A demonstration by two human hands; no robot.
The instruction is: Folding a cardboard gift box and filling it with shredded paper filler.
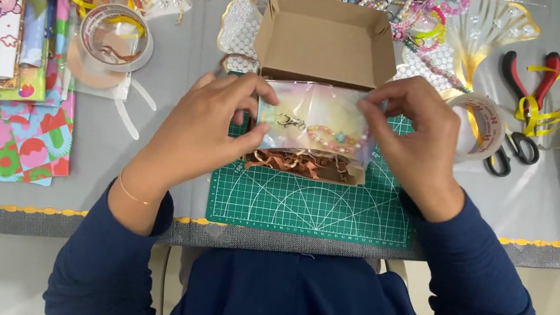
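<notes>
Glossy, see-through plastic pouch point(316, 127), pastel-tinted, at frame centre, holding a bead strand with a metal clasp; it is catching the light. Matt brown cardboard box point(329, 38) behind it, with crinkled brown paper shred point(298, 162) showing inside. Matt green rubbery cutting mat point(310, 203) lying beneath. Clear shiny tape roll point(113, 37) sitting upper left. Pliers point(528, 77) with smooth red plastic grips, upper right. Printed paper sheets point(10, 137) lying at left, smooth.
</notes>
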